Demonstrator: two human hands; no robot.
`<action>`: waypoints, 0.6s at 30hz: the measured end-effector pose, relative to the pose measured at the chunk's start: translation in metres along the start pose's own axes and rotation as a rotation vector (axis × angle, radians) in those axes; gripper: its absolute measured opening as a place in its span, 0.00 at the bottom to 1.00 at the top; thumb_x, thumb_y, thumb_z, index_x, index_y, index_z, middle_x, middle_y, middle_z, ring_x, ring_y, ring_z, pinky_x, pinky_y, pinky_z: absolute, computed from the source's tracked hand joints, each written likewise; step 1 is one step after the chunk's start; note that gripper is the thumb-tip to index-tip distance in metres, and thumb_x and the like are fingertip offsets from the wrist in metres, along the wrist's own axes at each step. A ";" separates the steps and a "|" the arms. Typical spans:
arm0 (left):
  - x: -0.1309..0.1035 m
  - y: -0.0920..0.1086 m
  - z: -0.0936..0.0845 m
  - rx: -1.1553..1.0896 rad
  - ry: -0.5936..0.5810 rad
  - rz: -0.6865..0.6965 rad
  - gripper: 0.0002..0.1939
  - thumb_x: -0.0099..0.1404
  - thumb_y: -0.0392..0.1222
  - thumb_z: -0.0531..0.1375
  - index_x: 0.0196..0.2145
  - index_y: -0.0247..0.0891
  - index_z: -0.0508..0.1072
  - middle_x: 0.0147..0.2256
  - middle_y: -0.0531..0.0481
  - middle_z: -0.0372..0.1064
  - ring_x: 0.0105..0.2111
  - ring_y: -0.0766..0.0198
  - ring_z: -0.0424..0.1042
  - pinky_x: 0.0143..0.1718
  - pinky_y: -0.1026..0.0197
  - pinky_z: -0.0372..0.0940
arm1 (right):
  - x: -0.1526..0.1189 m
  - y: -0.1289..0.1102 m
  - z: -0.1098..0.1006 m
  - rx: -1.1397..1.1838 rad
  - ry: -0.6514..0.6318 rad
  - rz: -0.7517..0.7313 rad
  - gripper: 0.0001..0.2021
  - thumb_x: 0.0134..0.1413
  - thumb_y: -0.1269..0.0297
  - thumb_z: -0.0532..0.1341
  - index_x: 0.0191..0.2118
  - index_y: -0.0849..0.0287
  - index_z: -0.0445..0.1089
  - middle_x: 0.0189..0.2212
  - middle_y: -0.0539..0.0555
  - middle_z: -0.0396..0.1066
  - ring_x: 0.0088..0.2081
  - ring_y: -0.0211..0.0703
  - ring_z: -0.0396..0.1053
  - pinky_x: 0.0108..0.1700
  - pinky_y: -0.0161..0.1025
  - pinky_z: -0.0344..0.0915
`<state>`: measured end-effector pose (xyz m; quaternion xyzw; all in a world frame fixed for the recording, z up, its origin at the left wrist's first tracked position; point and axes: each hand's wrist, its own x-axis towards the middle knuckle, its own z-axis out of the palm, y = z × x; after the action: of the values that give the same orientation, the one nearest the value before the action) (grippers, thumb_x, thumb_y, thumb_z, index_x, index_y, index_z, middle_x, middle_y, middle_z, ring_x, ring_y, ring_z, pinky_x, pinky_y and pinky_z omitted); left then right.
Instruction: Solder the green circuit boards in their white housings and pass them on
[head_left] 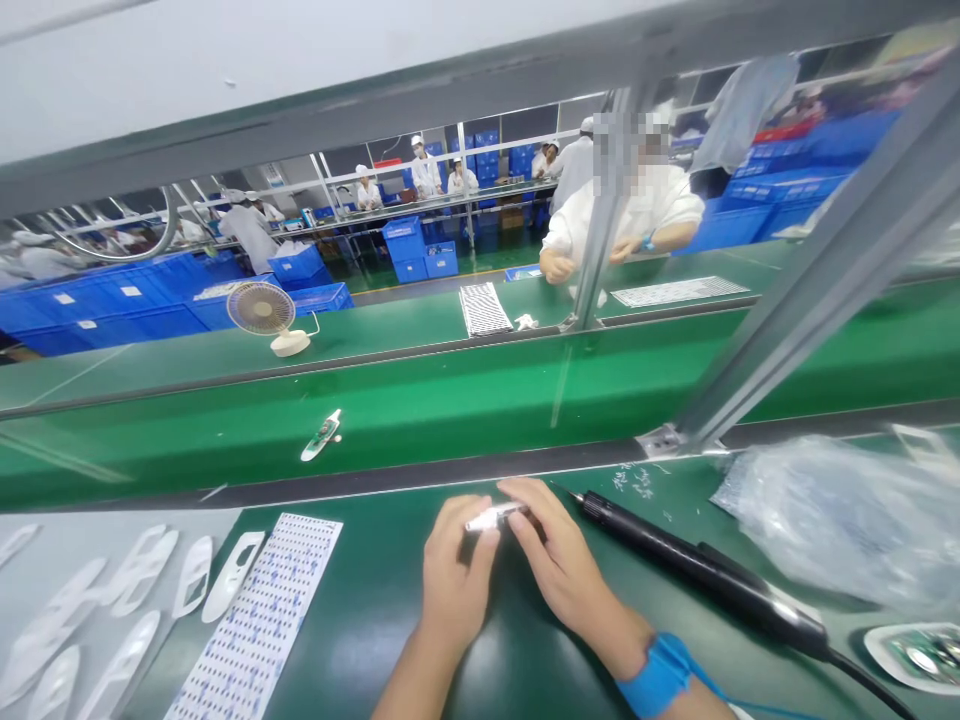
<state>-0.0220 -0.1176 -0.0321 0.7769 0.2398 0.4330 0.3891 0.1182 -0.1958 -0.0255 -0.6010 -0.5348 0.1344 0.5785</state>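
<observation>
My left hand (456, 565) and my right hand (556, 550) meet over the green bench. Between their fingertips is a small white piece with a narrow tip (491, 517); its right end looks dark. Both hands are closed on it, the left at the tip end and the right at the dark end. Fingers hide part of it, so its exact kind does not show. A blue wrist strap (658, 675) circles my right wrist. To the right of my hands lies a black electric screwdriver (697, 570), its bit pointing toward them.
At left are several white plastic shells (135, 570) and a sticker sheet (262, 610). Tiny screws (634, 480), a clear plastic bag (817, 520) and a circuit-board unit (922, 655) lie right. Beyond, a green conveyor belt (450, 400) carries another unit (322, 434); a person (622, 215) works opposite.
</observation>
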 end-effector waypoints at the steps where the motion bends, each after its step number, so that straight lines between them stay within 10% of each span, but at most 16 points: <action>1: -0.001 0.000 0.000 -0.001 0.013 -0.008 0.10 0.70 0.41 0.59 0.48 0.43 0.75 0.45 0.47 0.73 0.47 0.60 0.73 0.50 0.59 0.67 | -0.001 0.001 0.000 -0.026 0.020 0.003 0.16 0.69 0.62 0.54 0.59 0.50 0.65 0.55 0.56 0.68 0.56 0.46 0.66 0.56 0.45 0.65; 5: 0.021 -0.015 0.005 -0.082 0.156 -0.213 0.14 0.68 0.50 0.61 0.45 0.39 0.74 0.42 0.44 0.74 0.41 0.58 0.76 0.45 0.57 0.70 | -0.004 0.003 0.001 -0.091 0.157 0.024 0.23 0.67 0.60 0.56 0.65 0.52 0.58 0.63 0.60 0.60 0.62 0.51 0.61 0.53 0.47 0.68; 11: 0.148 -0.053 0.025 0.067 0.045 -0.558 0.19 0.65 0.56 0.59 0.39 0.37 0.71 0.35 0.46 0.74 0.37 0.57 0.77 0.43 0.54 0.72 | 0.001 -0.006 0.004 0.015 0.258 0.169 0.14 0.66 0.60 0.55 0.54 0.56 0.68 0.45 0.57 0.73 0.39 0.43 0.72 0.36 0.38 0.69; 15: 0.196 -0.058 0.038 0.214 -0.015 -0.547 0.13 0.59 0.50 0.63 0.34 0.37 0.73 0.42 0.36 0.74 0.53 0.36 0.68 0.58 0.33 0.57 | 0.001 -0.009 0.005 0.045 0.210 0.216 0.13 0.65 0.54 0.55 0.47 0.54 0.72 0.33 0.52 0.74 0.29 0.40 0.70 0.32 0.37 0.67; 18: 0.173 -0.045 0.053 0.343 -0.103 -0.293 0.16 0.61 0.51 0.61 0.42 0.38 0.75 0.52 0.36 0.71 0.59 0.35 0.61 0.62 0.34 0.52 | 0.000 -0.013 0.005 0.023 0.266 0.178 0.17 0.66 0.50 0.51 0.42 0.53 0.72 0.29 0.52 0.73 0.26 0.42 0.69 0.33 0.39 0.67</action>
<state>0.1098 0.0103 -0.0018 0.8096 0.4001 0.2847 0.3217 0.1080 -0.1964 -0.0164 -0.6520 -0.3965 0.1104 0.6368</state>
